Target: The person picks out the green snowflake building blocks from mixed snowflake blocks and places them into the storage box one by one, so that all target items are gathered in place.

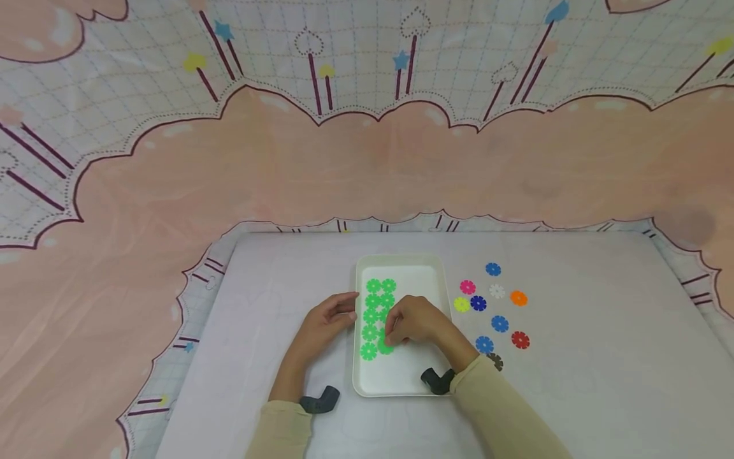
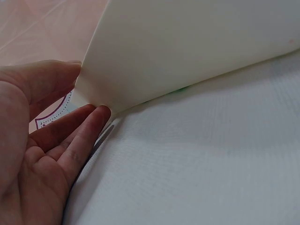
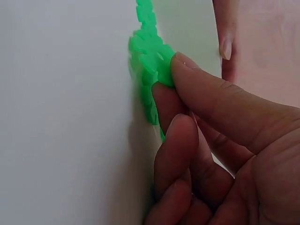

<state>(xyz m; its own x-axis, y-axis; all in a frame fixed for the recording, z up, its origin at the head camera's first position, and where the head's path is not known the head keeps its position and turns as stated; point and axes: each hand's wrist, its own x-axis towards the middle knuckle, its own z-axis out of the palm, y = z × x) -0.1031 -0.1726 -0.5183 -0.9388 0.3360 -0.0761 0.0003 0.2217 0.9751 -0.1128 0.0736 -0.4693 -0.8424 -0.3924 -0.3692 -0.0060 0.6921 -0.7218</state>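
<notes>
A cream tray (image 1: 418, 379) lies on the table, with two columns of green notched plastic discs (image 1: 373, 299) along its left side. My right hand (image 1: 421, 322) reaches over the tray and pinches a green notched disc (image 3: 152, 54) between thumb and forefinger, near the lower end of the right column. Part of that column is hidden under the hand. At the tray's left edge rests my left hand (image 1: 323, 325); its thumb and extended fingers touch the tray's side wall (image 2: 154, 56) in the left wrist view.
Right of the tray lie several loose notched discs, among them a pink one (image 1: 467, 287), a yellow one (image 1: 461, 305), an orange one (image 1: 518, 298) and a red one (image 1: 520, 340). A dark disc (image 1: 496, 362) is partly behind the right sleeve. A patterned curtain (image 1: 401, 166) hangs behind the table.
</notes>
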